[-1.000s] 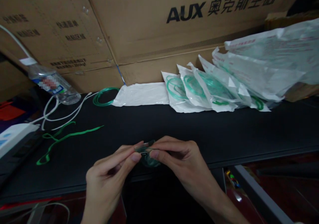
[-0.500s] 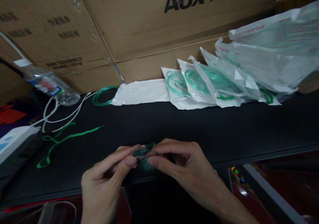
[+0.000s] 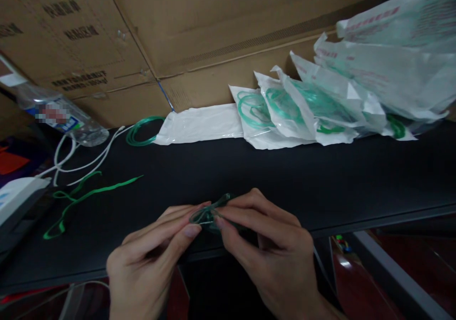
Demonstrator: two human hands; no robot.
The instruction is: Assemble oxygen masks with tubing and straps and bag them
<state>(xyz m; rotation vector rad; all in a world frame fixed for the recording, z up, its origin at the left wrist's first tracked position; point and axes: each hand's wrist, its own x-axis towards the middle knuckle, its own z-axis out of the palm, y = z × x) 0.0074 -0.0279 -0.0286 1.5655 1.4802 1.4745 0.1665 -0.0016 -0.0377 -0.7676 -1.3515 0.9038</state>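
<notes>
Both hands hold a small translucent green oxygen mask [image 3: 205, 217] at the front edge of the black table. My left hand [image 3: 153, 253] pinches its left side between thumb and fingers. From the other side, my right hand [image 3: 270, 244] grips it with thumb and index finger close to the left fingertips. A thin pale strip shows across the soft plastic between the thumbs. Much of the mask is hidden behind the fingers. To the left lies a loose green elastic strap [image 3: 90, 198], apart from the hands.
Behind, a coil of green tubing [image 3: 142, 131] touches a white pouch [image 3: 199, 126]. Several clear-and-white packages [image 3: 258, 116] with green tubing lean rightward along a cardboard box [image 3: 213, 35]. A plastic bottle [image 3: 87, 130], white cables [image 3: 90, 161] and a white power strip [image 3: 21, 194] stand left.
The mask has turned and folded between my fingers, its rim now rising toward the upper right. My right hand has shifted its grip, its fingers now more bent. The view has tilted slightly.
</notes>
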